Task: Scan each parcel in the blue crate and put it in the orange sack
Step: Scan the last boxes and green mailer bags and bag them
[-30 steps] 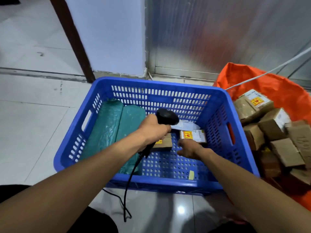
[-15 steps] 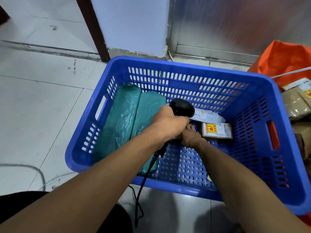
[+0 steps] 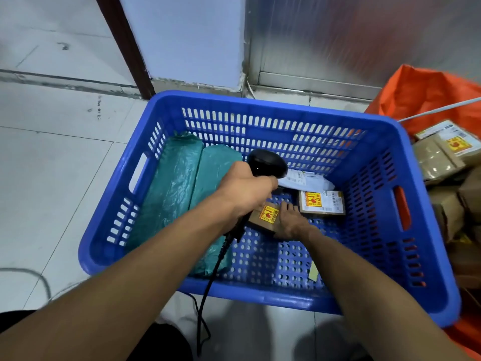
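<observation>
Head view: left hand gripping black scanner, right hand clasping small brown parcel in blue crate.

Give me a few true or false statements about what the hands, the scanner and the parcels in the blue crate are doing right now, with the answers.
1. The left hand grips the black scanner. True.
2. The right hand holds a small brown parcel above the orange sack. False: it holds the parcel inside the blue crate.
3. Two green bags lie in the crate's left part. True.
4. The orange sack holds no parcels. False: brown boxes lie in it.
</observation>
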Motion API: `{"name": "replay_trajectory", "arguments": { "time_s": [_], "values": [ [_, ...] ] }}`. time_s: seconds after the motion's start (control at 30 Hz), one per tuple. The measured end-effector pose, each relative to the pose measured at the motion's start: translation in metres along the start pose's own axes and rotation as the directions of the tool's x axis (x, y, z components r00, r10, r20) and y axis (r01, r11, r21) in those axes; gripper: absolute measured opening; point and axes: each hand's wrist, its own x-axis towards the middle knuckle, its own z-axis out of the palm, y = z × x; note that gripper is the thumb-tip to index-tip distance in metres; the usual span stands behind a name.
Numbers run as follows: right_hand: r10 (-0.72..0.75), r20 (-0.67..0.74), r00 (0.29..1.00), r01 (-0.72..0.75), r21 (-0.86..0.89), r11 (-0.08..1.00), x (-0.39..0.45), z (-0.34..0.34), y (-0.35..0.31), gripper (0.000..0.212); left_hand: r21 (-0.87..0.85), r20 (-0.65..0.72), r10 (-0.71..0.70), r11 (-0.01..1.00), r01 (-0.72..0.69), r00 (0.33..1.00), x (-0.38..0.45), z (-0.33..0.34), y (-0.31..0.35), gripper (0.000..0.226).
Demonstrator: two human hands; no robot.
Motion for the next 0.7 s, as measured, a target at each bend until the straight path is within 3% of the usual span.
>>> {"name": "replay_trajectory", "arguments": {
  "time_s": [0.07,0.27,0.37,0.5,0.7],
  "values": [
    [-0.003,-0.001,1.0,0.003,0.042,0.999,-0.011,-0.008,0.007,0.12,0.0,-0.011,0.004,1.0,-0.004,1.0,-0.004,-0.002,0.004,0.017],
    [-0.037,-0.067,0.997,0.045,0.112,0.993,-0.041,-0.031,0.027,0.102,0.01,-0.013,0.063,0.998,-0.063,0.998,-0.015,-0.003,0.015,0.015],
    [-0.057,-0.102,0.993,0.069,0.111,0.991,-0.056,-0.044,0.031,0.103,0.037,0.005,0.084,0.996,-0.084,0.996,-0.022,-0.001,0.019,0.015],
    [-0.053,-0.151,0.987,0.068,0.096,0.993,-0.073,-0.06,0.037,0.083,0.051,0.047,0.115,0.992,-0.118,0.992,-0.034,0.002,0.027,0.009],
    [-0.038,-0.212,0.977,0.061,0.102,0.993,-0.102,-0.082,0.043,0.078,0.056,0.099,0.164,0.984,-0.171,0.981,-0.05,0.002,0.038,0.011]
  ]
}}
